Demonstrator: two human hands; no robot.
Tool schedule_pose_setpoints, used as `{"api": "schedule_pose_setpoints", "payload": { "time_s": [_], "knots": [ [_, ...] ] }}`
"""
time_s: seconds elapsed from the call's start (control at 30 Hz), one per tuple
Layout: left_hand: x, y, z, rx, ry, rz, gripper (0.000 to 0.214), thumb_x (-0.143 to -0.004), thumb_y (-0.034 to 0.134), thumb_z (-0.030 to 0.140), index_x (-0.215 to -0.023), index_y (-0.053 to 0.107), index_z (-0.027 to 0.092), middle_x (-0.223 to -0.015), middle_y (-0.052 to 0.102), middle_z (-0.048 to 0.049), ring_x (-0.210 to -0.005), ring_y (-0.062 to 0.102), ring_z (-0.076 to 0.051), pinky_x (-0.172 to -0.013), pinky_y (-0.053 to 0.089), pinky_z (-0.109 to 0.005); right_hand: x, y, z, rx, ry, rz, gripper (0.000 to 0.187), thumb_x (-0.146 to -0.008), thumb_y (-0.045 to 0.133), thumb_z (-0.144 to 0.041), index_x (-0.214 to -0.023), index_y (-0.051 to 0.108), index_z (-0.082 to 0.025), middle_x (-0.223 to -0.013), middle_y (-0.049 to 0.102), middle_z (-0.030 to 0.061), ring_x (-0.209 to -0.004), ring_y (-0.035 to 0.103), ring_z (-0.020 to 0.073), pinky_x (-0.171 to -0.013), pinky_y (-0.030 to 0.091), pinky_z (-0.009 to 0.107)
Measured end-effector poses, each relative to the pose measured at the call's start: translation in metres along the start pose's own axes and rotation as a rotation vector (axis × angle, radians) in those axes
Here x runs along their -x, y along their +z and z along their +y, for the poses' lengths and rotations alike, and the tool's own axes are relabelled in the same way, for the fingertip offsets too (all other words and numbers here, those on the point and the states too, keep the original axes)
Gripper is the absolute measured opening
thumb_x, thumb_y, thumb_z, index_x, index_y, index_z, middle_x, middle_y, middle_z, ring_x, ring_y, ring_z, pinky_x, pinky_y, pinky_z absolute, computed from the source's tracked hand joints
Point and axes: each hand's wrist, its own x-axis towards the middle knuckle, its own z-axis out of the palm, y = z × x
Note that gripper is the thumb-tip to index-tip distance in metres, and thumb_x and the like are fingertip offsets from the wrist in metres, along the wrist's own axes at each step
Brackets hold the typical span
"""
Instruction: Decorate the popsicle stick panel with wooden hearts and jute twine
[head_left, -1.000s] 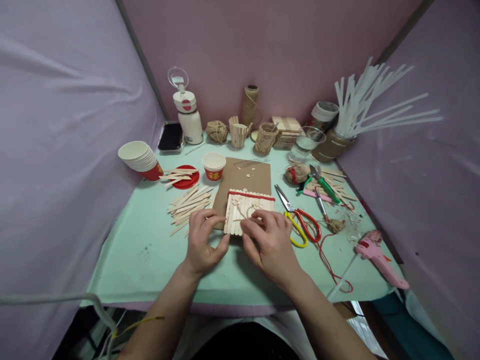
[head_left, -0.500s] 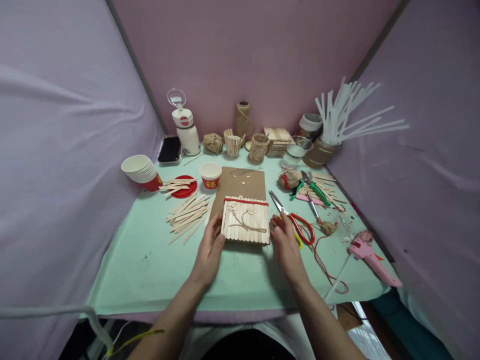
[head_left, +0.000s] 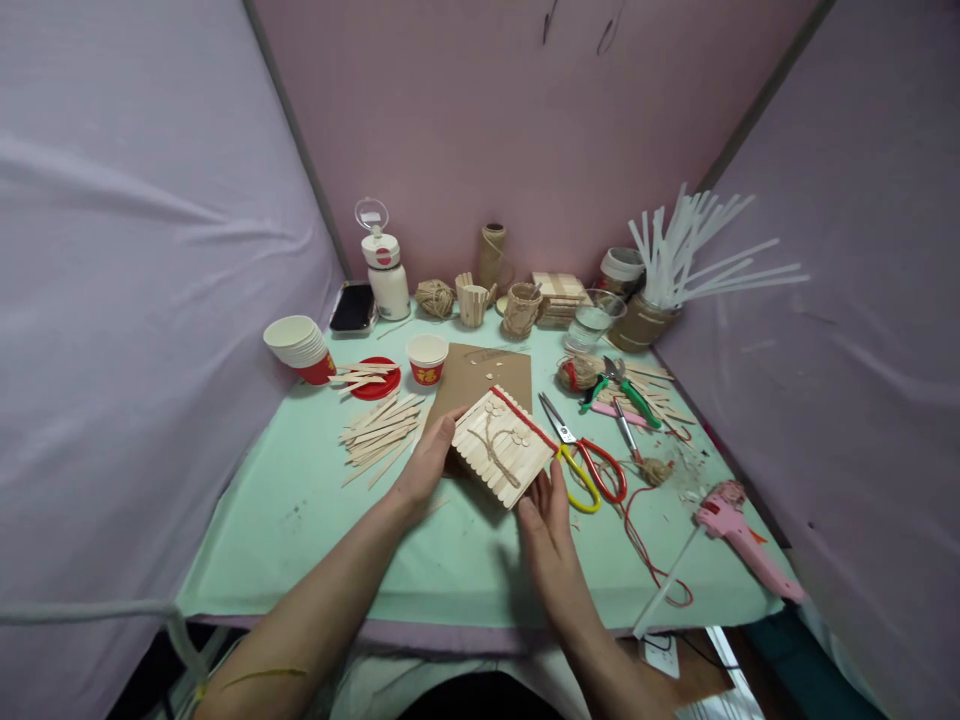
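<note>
Between my two hands is a craft-stick box (head_left: pixel 480 450), turned at an angle and raised off the table. Its face carries twine stems with small wooden flowers, and a red cord runs along one edge. My left hand (head_left: pixel 429 462) grips the left corner, its fingertips partly hidden behind the box. At the lower right side, my right hand (head_left: pixel 549 525) holds the box with thumb and fingers. Under and behind it lies a brown cardboard sheet (head_left: pixel 487 365) with small wood chips. Scissors (head_left: pixel 581 455) with red and yellow handles lie just right of the box.
Loose craft sticks (head_left: pixel 382 430), a red lid (head_left: pixel 375 390) and paper cups (head_left: pixel 300 350) are on the left. Green-handled pliers (head_left: pixel 630 390), red cord (head_left: pixel 645 550) and a pink glue gun (head_left: pixel 750 545) lie right. A bottle (head_left: pixel 388 285) and a water cup (head_left: pixel 592 325) stand behind.
Both hands have closed on the box, lifted it and turned it clockwise. Before, it lay nearly square on the cardboard with my hands at its sides. The camera view has shifted slightly.
</note>
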Motion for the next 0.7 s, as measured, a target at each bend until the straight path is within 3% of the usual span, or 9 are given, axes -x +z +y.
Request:
{"api": "schedule_pose_setpoints", "payload": {
  "time_s": [0.1,0.17,0.27,0.33,0.5,0.7],
  "knots": [
    [-0.002,0.001,-0.004,0.045,-0.023,0.03,0.064,-0.089,0.042,0.067,-0.131,0.056,0.02,-0.13,0.062,-0.0111,-0.127,0.051,-0.032,-0.104,0.041,-0.046,0.002,-0.012,-0.001,0.227,-0.055,0.069,0.076,-0.096,0.043,-0.049,-0.154,0.002,-0.023,-0.162,0.013,0.0145,-0.148,0.017,0.0264,-0.115,0.026,0.055],
    [-0.001,0.001,-0.005,0.028,-0.015,0.049,0.061,-0.089,0.044,0.065,-0.13,0.057,0.021,-0.135,0.059,-0.0109,-0.128,0.049,-0.031,-0.106,0.038,-0.045,0.0,-0.02,-0.01,0.52,-0.245,0.101,0.068,-0.096,0.045,-0.043,-0.153,0.015,-0.023,-0.161,0.015,0.014,-0.148,0.015,0.029,-0.114,0.022,0.059],
    [0.0,0.0,-0.006,0.004,0.011,0.08,0.057,-0.091,0.044,0.062,-0.129,0.057,0.022,-0.138,0.056,-0.0102,-0.13,0.048,-0.029,-0.109,0.035,-0.043,-0.012,-0.021,-0.029,0.908,-0.56,0.027,0.048,-0.095,0.048,-0.037,-0.14,0.043,-0.022,-0.153,0.03,0.014,-0.143,0.021,0.0319,-0.113,0.021,0.061],
    [0.0,0.0,-0.006,-0.007,0.033,0.104,0.055,-0.091,0.044,0.061,-0.127,0.057,0.021,-0.137,0.056,-0.0101,-0.13,0.047,-0.028,-0.111,0.033,-0.041,-0.023,-0.014,-0.039,1.049,-0.647,-0.041,0.042,-0.094,0.05,-0.038,-0.132,0.053,-0.02,-0.148,0.036,0.0157,-0.139,0.026,0.0341,-0.11,0.025,0.06],
    [-0.001,-0.002,-0.004,-0.024,0.037,0.121,0.055,-0.091,0.046,0.061,-0.125,0.057,0.019,-0.134,0.058,-0.0107,-0.129,0.049,-0.027,-0.11,0.034,-0.04,-0.042,0.008,-0.042,1.191,-0.652,-0.102,0.045,-0.093,0.05,-0.048,-0.125,0.06,-0.019,-0.147,0.039,0.0177,-0.135,0.029,0.038,-0.108,0.026,0.061],
    [-0.001,-0.003,-0.007,-0.03,0.043,0.118,0.053,-0.092,0.046,0.058,-0.127,0.055,0.02,-0.137,0.056,-0.0105,-0.132,0.047,-0.026,-0.112,0.033,-0.04,-0.044,0.009,-0.04,1.185,-0.647,-0.097,0.047,-0.093,0.048,-0.05,-0.123,0.061,-0.016,-0.145,0.041,0.0187,-0.134,0.032,0.0371,-0.108,0.027,0.059]
  ]
}}
